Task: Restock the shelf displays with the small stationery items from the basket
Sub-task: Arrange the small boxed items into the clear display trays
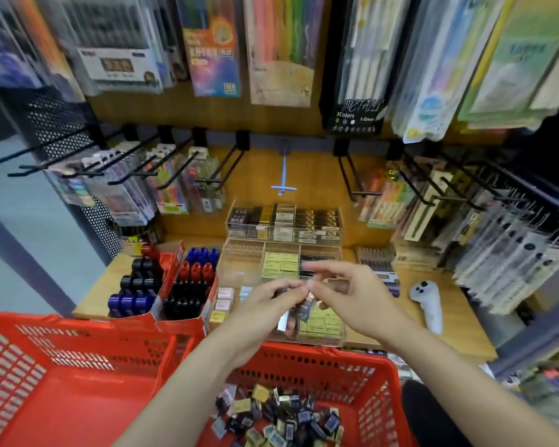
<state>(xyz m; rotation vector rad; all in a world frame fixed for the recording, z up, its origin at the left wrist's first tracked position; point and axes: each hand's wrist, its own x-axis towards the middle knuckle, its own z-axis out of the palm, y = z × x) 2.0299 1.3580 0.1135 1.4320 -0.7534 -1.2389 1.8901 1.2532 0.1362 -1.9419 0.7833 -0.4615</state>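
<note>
My left hand [265,304] grips a small stack of dark little packets [299,312] above the front of a clear acrylic display tray [239,262]. My right hand [346,295] meets it from the right and pinches the top of the stack with thumb and forefinger, its other fingers spread. Below, a red basket [378,385] holds a heap of several small packets [278,417], dark, yellow and pale blue. The tray's compartments hold yellow packets [279,264] and dark ones. A second tiered tray [284,221] behind is filled.
A second red basket [62,382] stands at the left. Red cartons with ink bottles [162,285] sit left of the trays. A white controller [428,301] lies on the wooden shelf at the right. Black hooks [433,188] with hanging pen packs jut out on both sides.
</note>
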